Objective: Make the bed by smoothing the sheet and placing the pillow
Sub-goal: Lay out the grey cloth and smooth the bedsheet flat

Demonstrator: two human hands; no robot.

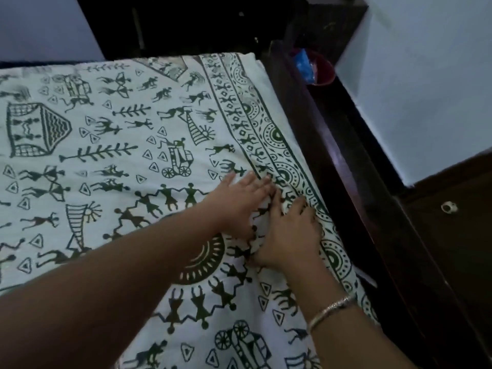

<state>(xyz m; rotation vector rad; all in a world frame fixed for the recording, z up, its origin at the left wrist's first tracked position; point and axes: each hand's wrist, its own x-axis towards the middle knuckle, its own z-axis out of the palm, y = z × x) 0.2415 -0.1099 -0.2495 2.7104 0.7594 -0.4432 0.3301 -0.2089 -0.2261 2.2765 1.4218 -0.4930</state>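
Head view.
A: Left hand and right hand lie flat, fingers straight, on the sheet beside the bed frame. Pillow unseen.
B: Advise sweeping outward toward that edge, even pressure.

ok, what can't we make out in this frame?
Head view only.
Sheet under left hand and right hand: creases there covered.
Pillow: nowhere in frame.
Sheet's left and near edges: cut off by the frame.
Red container beside the bed frame: dim and blurred, contents unclear.
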